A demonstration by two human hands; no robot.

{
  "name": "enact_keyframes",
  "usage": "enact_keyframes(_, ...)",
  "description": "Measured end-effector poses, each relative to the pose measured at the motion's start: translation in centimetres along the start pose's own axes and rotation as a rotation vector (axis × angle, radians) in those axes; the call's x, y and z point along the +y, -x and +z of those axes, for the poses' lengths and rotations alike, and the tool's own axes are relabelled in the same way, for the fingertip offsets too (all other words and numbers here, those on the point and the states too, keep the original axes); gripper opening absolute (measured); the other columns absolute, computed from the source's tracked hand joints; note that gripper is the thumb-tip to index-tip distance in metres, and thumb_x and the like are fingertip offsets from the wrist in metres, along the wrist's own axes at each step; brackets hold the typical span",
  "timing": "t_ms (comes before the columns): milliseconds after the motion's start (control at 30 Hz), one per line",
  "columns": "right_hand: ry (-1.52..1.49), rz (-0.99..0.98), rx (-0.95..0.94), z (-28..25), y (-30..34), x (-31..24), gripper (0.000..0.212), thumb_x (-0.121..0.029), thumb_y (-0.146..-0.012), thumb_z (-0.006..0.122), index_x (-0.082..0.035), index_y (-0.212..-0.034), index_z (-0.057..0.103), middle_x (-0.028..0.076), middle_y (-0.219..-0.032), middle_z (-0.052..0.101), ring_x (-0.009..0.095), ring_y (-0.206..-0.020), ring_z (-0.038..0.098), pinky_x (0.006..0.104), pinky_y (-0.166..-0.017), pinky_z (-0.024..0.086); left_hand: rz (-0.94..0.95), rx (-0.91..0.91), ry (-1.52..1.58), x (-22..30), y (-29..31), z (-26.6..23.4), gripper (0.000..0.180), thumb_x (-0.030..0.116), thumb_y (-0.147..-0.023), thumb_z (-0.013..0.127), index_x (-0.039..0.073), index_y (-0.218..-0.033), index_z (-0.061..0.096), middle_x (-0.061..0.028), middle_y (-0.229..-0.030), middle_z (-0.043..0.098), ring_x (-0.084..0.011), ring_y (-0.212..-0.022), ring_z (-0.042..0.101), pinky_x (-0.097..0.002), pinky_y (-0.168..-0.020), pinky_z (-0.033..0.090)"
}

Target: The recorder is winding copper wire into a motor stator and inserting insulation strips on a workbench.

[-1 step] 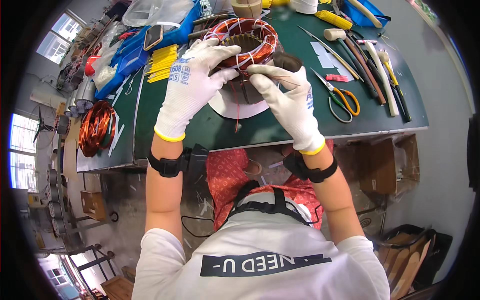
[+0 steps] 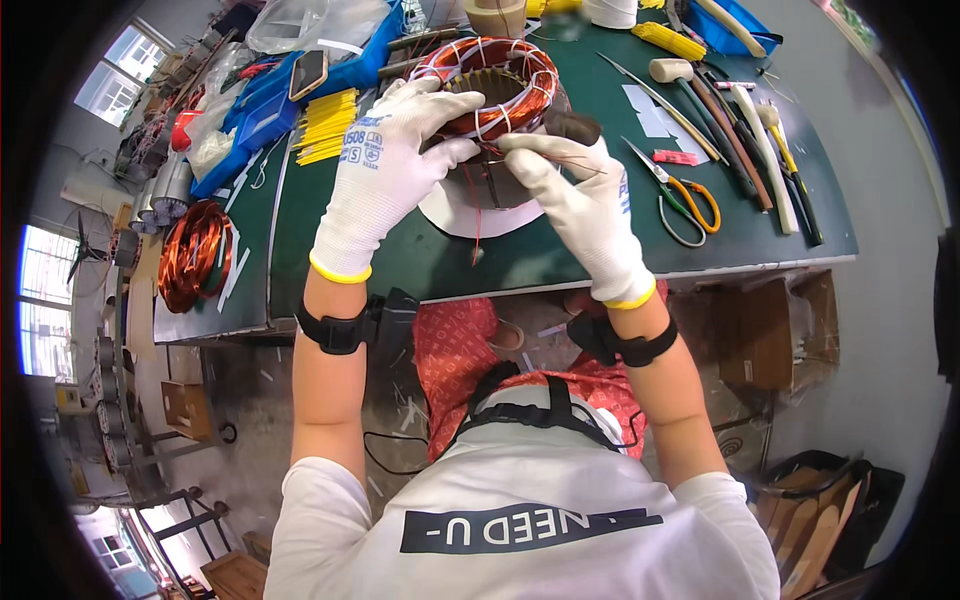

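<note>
A motor stator (image 2: 493, 188) stands near the table's front edge, its upper end ringed by copper windings (image 2: 541, 92) laced with white cord. Both my hands wear white gloves. My left hand (image 2: 385, 155) grips the near left side of the winding ring between thumb and fingers. At the ring's front, the fingertips of my right hand (image 2: 575, 190) pinch thin copper wires, whose loose ends stick out to the right past the fingers. A red lead wire (image 2: 477, 225) hangs down the stator's front. Beneath the stator shows a white round sheet (image 2: 450, 215).
To the right lie scissors (image 2: 680, 195), a red packet (image 2: 675, 157), a mallet (image 2: 672, 70) and several long-handled tools. On the left are yellow strips (image 2: 326, 125), a phone (image 2: 308, 74), blue bins (image 2: 265, 120) and a copper wire coil (image 2: 194, 255). Cardboard boxes (image 2: 755, 335) sit under the table.
My right hand has shifted very slightly, with its fingers still pinching the wires. The stator and red lead have moved a touch to the right. My left hand keeps its grip.
</note>
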State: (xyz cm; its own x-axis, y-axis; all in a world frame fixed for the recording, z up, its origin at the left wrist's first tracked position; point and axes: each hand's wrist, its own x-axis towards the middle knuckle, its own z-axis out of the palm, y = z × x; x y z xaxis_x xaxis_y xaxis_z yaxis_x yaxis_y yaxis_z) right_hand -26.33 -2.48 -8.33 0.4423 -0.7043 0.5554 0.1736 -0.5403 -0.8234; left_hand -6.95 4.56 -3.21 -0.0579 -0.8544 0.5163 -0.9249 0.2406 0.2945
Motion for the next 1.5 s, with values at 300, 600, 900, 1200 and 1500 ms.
enact_keyframes(300, -0.111, 0.111, -0.111, -1.2, -0.7, -0.2, 0.032, -0.029, -0.094, 0.066, -0.001, -0.108, 0.074, 0.014, -0.094, 0.075, 0.016, -0.089, 0.069, 0.0285, -0.092, 0.048, 0.322, 0.262, -0.141, -1.4, 0.4, 2.0, 0.035, 0.009, -0.071, 0.077, 0.012, -0.106, 0.074, -0.012, -0.121, 0.066, -0.0371, -0.12, 0.057, -0.0452, -0.101, 0.046)
enact_keyframes(600, 0.547, -0.369, -0.11, 0.0, -1.2, -2.9, 0.014, -0.02, -0.075, 0.078, -0.012, -0.086, 0.075, 0.008, -0.081, 0.069, 0.028, -0.081, 0.062, 0.0423, -0.083, 0.042, 0.324, 0.378, 0.045, -1.2, 2.1, 2.5, 0.023, 0.004, -0.069, 0.075, 0.013, -0.089, 0.069, -0.0019, -0.091, 0.069, -0.0249, -0.081, 0.065, -0.038, -0.071, 0.05)
enact_keyframes(900, 0.304, 0.019, -0.221, 0.1, -4.8, -3.2, 0.011, -0.027, -0.076, 0.076, -0.017, -0.075, 0.072, 0.005, -0.076, 0.066, 0.032, -0.095, 0.058, 0.0491, -0.088, 0.036, 0.184, 0.241, 0.354, -1.9, 2.1, 1.1, 0.019, 0.002, -0.074, 0.075, 0.008, -0.092, 0.071, -0.0082, -0.095, 0.07, -0.0257, -0.091, 0.068, -0.0361, -0.082, 0.054)
enact_keyframes(1200, 0.597, -0.386, 0.012, 0.5, -4.7, -2.5, 0.011, -0.026, -0.076, 0.077, -0.017, -0.074, 0.071, 0.007, -0.077, 0.067, 0.032, -0.1, 0.055, 0.0482, -0.09, 0.033, 0.151, 0.19, 0.342, -2.4, 1.7, 1.5, 0.018, -0.001, -0.078, 0.072, 0.006, -0.094, 0.068, -0.0093, -0.092, 0.067, -0.0289, -0.088, 0.066, -0.0362, -0.08, 0.053)
enact_keyframes(1500, 0.703, -0.644, -0.106, 1.5, -0.9, -4.6, 0.015, -0.021, -0.064, 0.08, -0.024, -0.075, 0.072, 0.004, -0.084, 0.057, 0.027, -0.1, 0.053, 0.047, -0.088, 0.037, 0.223, 0.142, 0.281, -2.4, 1.9, 1.6, 0.017, 0.001, -0.078, 0.071, 0.007, -0.093, 0.066, -0.0088, -0.09, 0.066, -0.0298, -0.088, 0.064, -0.0382, -0.081, 0.052)
